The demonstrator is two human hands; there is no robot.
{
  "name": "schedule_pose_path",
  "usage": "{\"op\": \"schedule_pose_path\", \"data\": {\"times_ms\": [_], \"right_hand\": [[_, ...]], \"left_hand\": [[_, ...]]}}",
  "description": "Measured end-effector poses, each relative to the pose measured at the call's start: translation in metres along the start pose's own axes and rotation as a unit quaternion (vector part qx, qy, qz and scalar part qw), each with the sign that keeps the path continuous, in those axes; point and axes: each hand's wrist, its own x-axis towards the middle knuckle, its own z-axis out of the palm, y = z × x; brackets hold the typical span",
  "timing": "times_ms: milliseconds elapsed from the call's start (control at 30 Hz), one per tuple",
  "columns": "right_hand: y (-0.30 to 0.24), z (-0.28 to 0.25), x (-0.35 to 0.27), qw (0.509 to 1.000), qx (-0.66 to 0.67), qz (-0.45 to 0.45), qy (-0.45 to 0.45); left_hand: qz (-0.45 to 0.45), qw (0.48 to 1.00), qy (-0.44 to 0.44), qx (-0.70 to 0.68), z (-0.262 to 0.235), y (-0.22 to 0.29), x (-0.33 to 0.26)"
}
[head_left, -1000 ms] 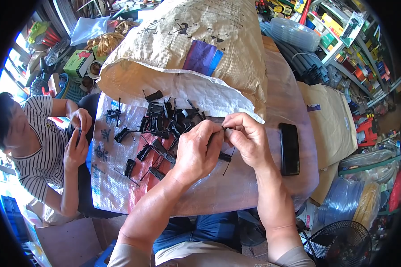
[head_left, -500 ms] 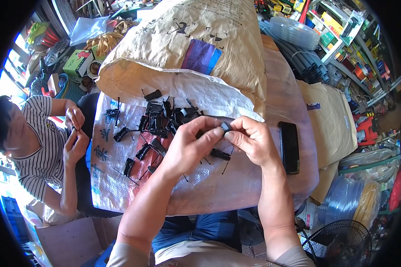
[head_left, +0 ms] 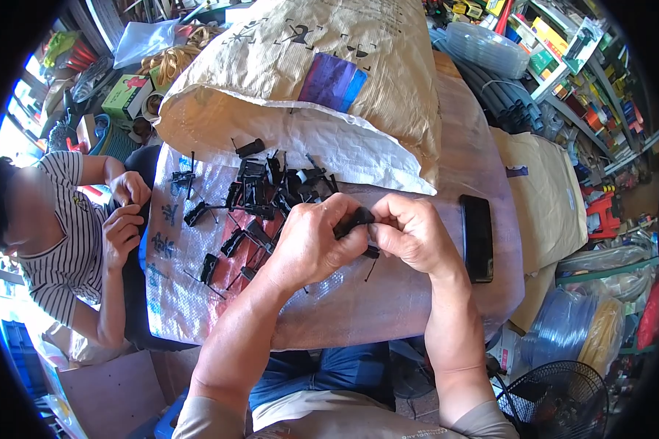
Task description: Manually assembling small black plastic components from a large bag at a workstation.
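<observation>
Over the middle of the table, my left hand (head_left: 311,241) is closed around a small black plastic part (head_left: 359,216), mostly covered by my fingers. My right hand (head_left: 415,235) pinches at the right end of that same part, thumb against forefinger; the exact spot it grips is hidden. Just beyond my left hand lies a loose pile of similar black plastic parts (head_left: 253,173), several with thin black rods sticking out. More of them are scattered to the left, and one (head_left: 372,252) lies partly hidden beneath my right hand.
A big tan woven sack (head_left: 388,95) lies open-mouthed across the far table. A black phone (head_left: 476,238) rests at the right. On the left sits another person (head_left: 66,227) in a striped shirt, hands together. A black fan (head_left: 556,399) stands lower right, near coiled tubing (head_left: 564,322).
The black part has turned in my fingers and sits deeper in my left hand. My right fingers have shifted to its end. The seated person's hands have moved slightly.
</observation>
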Motion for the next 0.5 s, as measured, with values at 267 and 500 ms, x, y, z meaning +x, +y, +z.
{"op": "schedule_pose_path", "data": {"times_ms": [267,500], "right_hand": [[-0.005,0.007,0.005,0.998,-0.059,0.003,0.019],[0.011,0.015,0.004,0.937,-0.341,-0.032,-0.063]], "left_hand": [[-0.109,0.948,-0.004,-0.3,-0.012,-0.01,0.006],[-0.105,0.848,-0.002,-0.519,-0.017,-0.019,0.007]]}}
